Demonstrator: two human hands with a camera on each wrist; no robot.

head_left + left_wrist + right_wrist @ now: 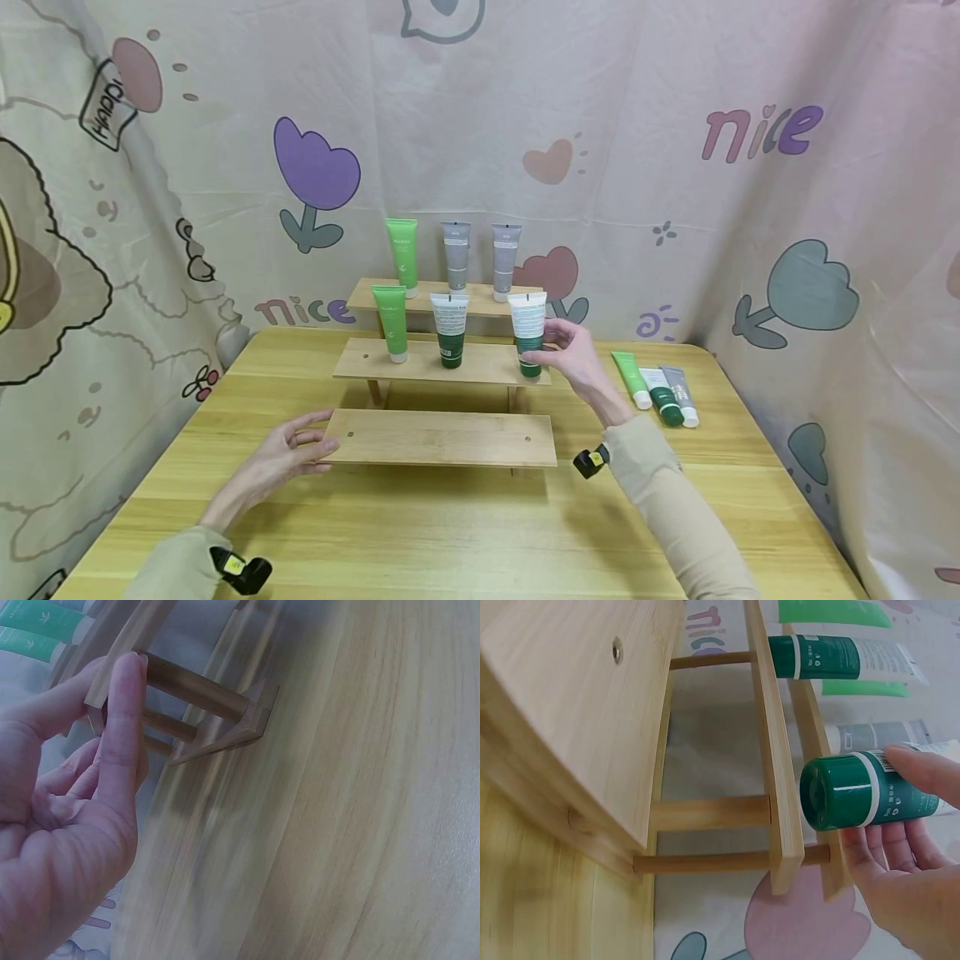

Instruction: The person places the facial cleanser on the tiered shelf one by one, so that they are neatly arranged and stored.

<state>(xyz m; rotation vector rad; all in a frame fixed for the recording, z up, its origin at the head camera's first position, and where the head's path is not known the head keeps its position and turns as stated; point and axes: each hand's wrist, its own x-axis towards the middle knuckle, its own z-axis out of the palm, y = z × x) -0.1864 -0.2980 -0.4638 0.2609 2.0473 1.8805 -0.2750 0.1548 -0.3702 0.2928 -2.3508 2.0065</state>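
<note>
My right hand (pixel 573 354) grips a white-and-green tube (pixel 528 321), cap down, at the right end of the middle tier. In the right wrist view its dark green cap (pixel 832 793) is close over the board, with the thumb on one side and fingers on the other. My left hand (pixel 294 446) holds the left end of the wooden three-tier rack's (pixel 442 437) lowest board between thumb and fingers. Another white-and-green tube (pixel 451 333) and a bright green tube (pixel 392 325) stand on the middle tier, to the left of the held one.
On the top tier stand a green tube (pixel 403 254) and two grey tubes (pixel 456 258). Right of the rack, a green tube (pixel 632 379), a white-and-green tube (pixel 663 402) and a grey tube (pixel 681 396) lie on the wooden table (pixel 420 542). A printed curtain (pixel 450 150) hangs behind.
</note>
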